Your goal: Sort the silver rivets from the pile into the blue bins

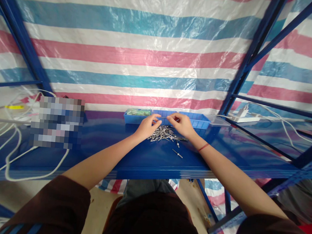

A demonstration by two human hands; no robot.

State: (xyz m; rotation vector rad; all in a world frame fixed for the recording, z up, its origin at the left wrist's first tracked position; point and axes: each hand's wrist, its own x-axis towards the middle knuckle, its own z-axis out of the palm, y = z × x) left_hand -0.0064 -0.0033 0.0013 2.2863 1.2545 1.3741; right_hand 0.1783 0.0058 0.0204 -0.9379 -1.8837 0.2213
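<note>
A heap of silvery pop rivets (162, 133) lies on the blue shelf top (141, 156), with a single loose rivet (178, 154) nearer the front edge. My left hand (146, 126) hovers at the heap's left side, its fingers curved and thumb apart, with nothing visible in it. Over the heap's right side, my right hand (184, 125) has thumb and fingertips pinched together. Whatever may be between those fingertips is too small to make out. Just behind both hands is a blue divided plastic bin (201, 123); a green-tinted bag (138, 112) sits in its left compartment.
White cables (15, 148) trail over the shelf at left, beside a blurred-out patch. A clear plastic lid (219, 120) lies right of the bin, and a white power strip (244, 117) farther right. Blue metal posts (243, 66) and striped plastic sheeting (139, 57) enclose the shelf.
</note>
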